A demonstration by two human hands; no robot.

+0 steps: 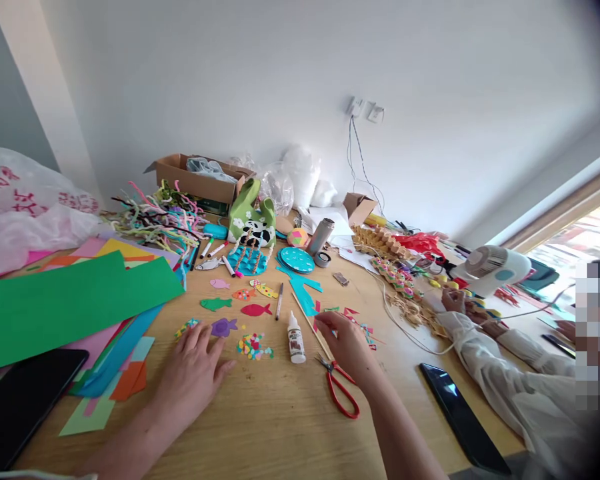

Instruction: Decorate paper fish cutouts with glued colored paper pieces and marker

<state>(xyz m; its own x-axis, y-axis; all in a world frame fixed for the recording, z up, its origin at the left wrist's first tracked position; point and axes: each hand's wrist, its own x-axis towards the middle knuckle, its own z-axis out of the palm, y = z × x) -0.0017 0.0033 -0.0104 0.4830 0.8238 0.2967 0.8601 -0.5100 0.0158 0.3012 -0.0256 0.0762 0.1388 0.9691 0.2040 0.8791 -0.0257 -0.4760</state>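
My left hand (197, 360) lies on the table with fingers outstretched and thumb apart. Its fingertips touch or partly cover a dotted paper fish (186, 327), beside a purple paper fish (223, 327). My right hand (347, 343) has its fingers bent together over red paper scraps (370, 331); what is between the fingertips, if anything, is hidden. Between my hands lie a white glue bottle (296, 341) and a pile of colored paper dots (254, 346). Below my right hand are red-handled pliers (341, 393). Green (216, 304) and red (256, 310) paper fish lie farther back.
Colored paper sheets (75, 300) and a phone (35, 400) cover the left side. A panda bag (253, 220), a thermos (322, 235) and blue discs (296, 260) stand behind. At right are another phone (460, 417), a fan (497, 267) and another person's sleeved arms (500, 373).
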